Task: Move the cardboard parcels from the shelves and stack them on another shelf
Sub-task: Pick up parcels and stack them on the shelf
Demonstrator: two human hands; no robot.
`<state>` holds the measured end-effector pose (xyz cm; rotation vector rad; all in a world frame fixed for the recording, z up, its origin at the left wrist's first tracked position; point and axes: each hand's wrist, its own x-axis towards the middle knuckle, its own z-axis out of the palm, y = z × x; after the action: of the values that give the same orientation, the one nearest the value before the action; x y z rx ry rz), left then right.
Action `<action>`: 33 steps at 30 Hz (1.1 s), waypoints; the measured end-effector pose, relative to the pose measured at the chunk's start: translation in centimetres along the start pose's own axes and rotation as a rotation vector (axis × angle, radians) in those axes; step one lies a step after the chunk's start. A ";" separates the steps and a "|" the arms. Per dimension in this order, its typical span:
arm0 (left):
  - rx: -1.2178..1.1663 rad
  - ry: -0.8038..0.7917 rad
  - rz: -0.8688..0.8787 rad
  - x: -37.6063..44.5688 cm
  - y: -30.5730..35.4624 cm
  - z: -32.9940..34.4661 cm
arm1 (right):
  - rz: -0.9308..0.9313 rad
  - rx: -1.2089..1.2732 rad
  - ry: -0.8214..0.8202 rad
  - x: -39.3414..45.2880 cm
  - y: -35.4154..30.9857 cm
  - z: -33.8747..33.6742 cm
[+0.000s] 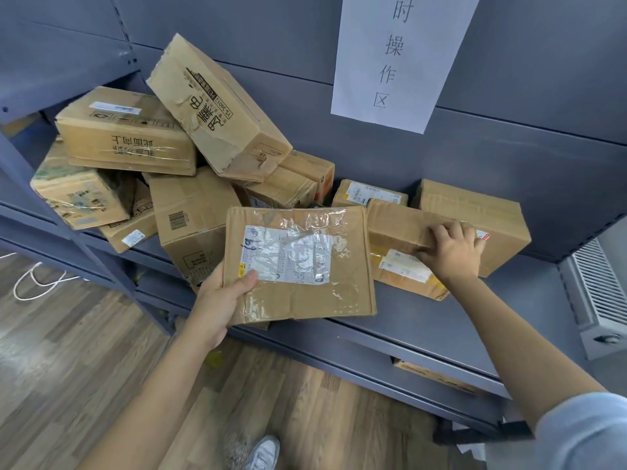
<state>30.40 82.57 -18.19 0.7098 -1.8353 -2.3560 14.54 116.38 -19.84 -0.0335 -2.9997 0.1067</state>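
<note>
The left hand (222, 293) holds a flat parcel (300, 262) by its near left corner, thumb on the labelled top face, the other fingers hidden beneath it. The parcel lies roughly level, its long axis running left to right, over the front edge of the grey shelf (441, 320). Its white label faces up under clear tape.

To the right of the flat parcel, the right hand (453, 251) rests on a brown parcel (400, 245) that sits on the shelf, fingers curled over its top edge. This parcel's long axis runs from the flat parcel toward the right, slightly tilted. Behind it lies a larger box (475, 212), touching it, and a small labelled box (368, 193) sits behind the flat parcel.

To the left of the flat parcel stands a loose heap (163, 157) of about eight cardboard boxes, tilted at varied angles; the topmost leans steeply against the back panel. A white paper sign (403, 56) hangs on that panel above the flat parcel. One more box (437, 374) shows on the shelf below.
</note>
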 end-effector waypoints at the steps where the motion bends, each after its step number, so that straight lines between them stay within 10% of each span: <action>1: 0.006 -0.009 -0.002 0.3 0.0 0.3 | 0.000 -0.047 -0.023 0.5 0.7 -0.1; 21: 0.062 0.013 -0.064 3.1 0.9 2.0 | -0.035 -0.053 -0.309 3.4 3.2 -1.0; 33: 0.183 -0.223 -0.035 3.9 2.5 2.1 | 0.489 0.504 -0.191 -6.7 5.3 -3.6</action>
<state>25.58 82.44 -16.65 0.5156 -2.1677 -2.3960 21.78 121.70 -17.65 -0.7329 -2.9755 0.9525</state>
